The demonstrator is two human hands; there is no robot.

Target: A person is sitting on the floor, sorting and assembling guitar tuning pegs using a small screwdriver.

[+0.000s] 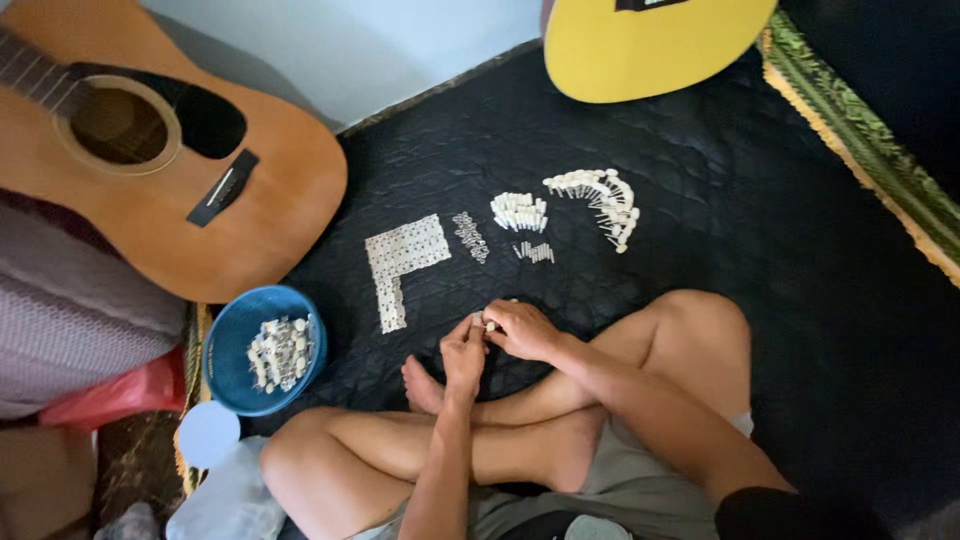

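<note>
between hands: left hand (463, 352), right hand (520, 328) grip tiny whitish part (488, 324), mostly hidden.

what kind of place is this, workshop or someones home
Likely a room at home used for small guitar work, not a fitted workshop: the person sits cross-legged on a black quilted mat, a brown acoustic guitar and a yellow guitar lean nearby, and small white parts lie sorted in rows.

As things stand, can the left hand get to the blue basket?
Probably yes. The left hand is busy pinching a small white part with the right hand, but the blue basket sits open on its side, with only the knee nearby.
</note>
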